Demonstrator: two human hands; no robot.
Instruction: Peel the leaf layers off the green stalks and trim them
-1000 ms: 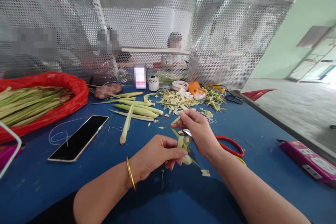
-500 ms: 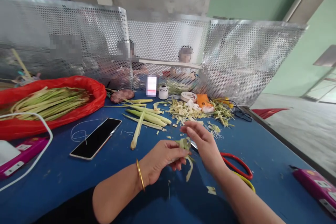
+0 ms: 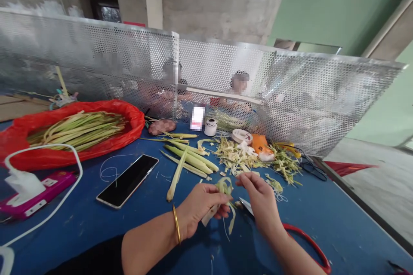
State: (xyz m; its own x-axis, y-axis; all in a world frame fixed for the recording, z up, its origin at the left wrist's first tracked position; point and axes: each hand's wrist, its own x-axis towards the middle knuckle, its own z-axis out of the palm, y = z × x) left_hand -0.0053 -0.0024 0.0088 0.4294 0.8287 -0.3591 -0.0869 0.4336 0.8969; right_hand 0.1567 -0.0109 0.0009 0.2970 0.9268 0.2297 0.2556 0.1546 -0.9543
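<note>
My left hand [image 3: 200,207], with a gold bangle on its wrist, grips a small folded piece of pale green leaf strip [image 3: 225,187]; loose ends hang below the fingers. My right hand [image 3: 260,201] is just right of the piece, fingertips pinched together close to its top. Whether they hold a strip end is unclear. Red-handled scissors [image 3: 306,242] lie on the blue table [image 3: 80,232] under my right wrist, blade tip by the palm.
Several green stalks [image 3: 189,159] and a heap of leaf scraps [image 3: 237,157] lie beyond my hands. A black phone [image 3: 128,179] lies to the left, with a red bag of stalks [image 3: 77,131] and a pink power strip [image 3: 35,191]. A perforated metal screen [image 3: 290,94] stands behind, people beyond it.
The view tilted up and shifted, so the table and hands sit lower in frame. My right hand drew its fingers into a pinch beside the leaf piece, which my left hand keeps holding.
</note>
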